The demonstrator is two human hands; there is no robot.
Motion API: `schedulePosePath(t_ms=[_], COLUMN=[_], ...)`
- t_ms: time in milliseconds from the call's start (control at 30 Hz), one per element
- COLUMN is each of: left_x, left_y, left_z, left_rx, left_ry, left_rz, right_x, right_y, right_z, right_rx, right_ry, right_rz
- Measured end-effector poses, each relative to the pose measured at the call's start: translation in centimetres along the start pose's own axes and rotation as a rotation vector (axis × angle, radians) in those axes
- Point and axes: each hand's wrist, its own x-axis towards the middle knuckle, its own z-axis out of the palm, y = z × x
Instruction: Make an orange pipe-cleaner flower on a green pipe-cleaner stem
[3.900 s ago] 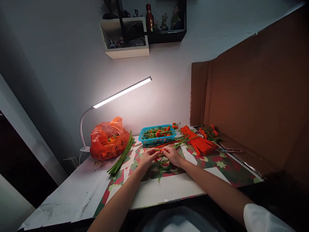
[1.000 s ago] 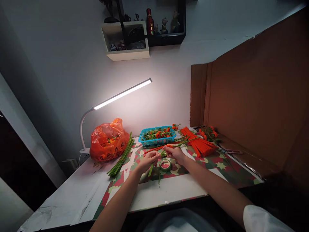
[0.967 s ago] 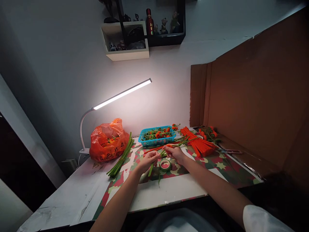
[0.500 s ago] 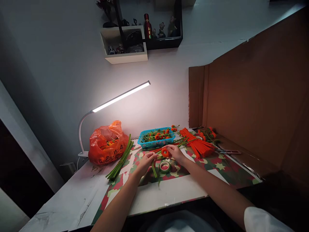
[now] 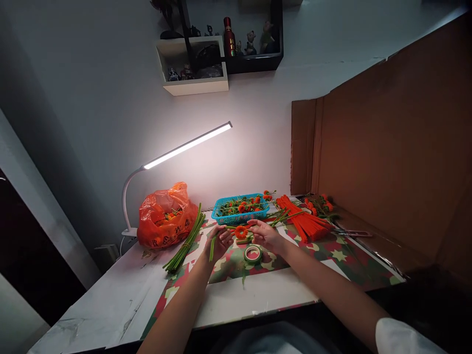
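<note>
My left hand (image 5: 219, 242) is closed around a green stem (image 5: 211, 247) topped by a small orange flower head (image 5: 241, 231), held just above the patterned mat. My right hand (image 5: 266, 235) hovers to the right of the flower with its fingers spread, holding nothing. A roll of green tape (image 5: 252, 253) lies on the mat (image 5: 332, 253) just below both hands.
A blue basket (image 5: 240, 208) of orange flowers sits behind the hands. An orange plastic bag (image 5: 165, 214), a bundle of green stems (image 5: 185, 239) and a desk lamp (image 5: 177, 148) are at left. Orange sticks (image 5: 303, 218), more flowers and scissors (image 5: 352, 232) lie right, beside a cardboard wall (image 5: 387, 142).
The flower has moved left with my left hand and its stem has swung out to the left. My right hand has let go of it and opened.
</note>
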Motion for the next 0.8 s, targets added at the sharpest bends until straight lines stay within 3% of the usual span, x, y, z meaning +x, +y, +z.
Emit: schedulePosePath(t_ms=[200, 367, 500, 700, 800], left_x=[-0.7, -0.9, -1.0, -0.5, -0.3], left_y=[1.3, 1.5, 1.0, -1.4, -2.2], left_z=[0.5, 0.1, 0.2, 0.7, 0.7], left_rx=[-0.159, -0.119, 0.066, 0.34, 0.4], left_ry=[0.003, -0.078, -0.102, -0.093, -0.041], left_rz=[0.102, 0.115, 0.015, -0.256, -0.221], right_x=[0.0, -0.2, -0.2, -0.6, -0.7], right_y=[-0.4, -0.6, -0.7, -1.0, -1.1], right_z=[0.0, 0.0, -0.4, -0.4, -0.3], right_rx=[0.107, 0.11, 0.09, 0.068, 0.048], right_ry=[-0.038, -0.07, -0.045, -0.046, -0.031], right_rz=[-0.009, -0.016, -0.013, -0.001, 0.013])
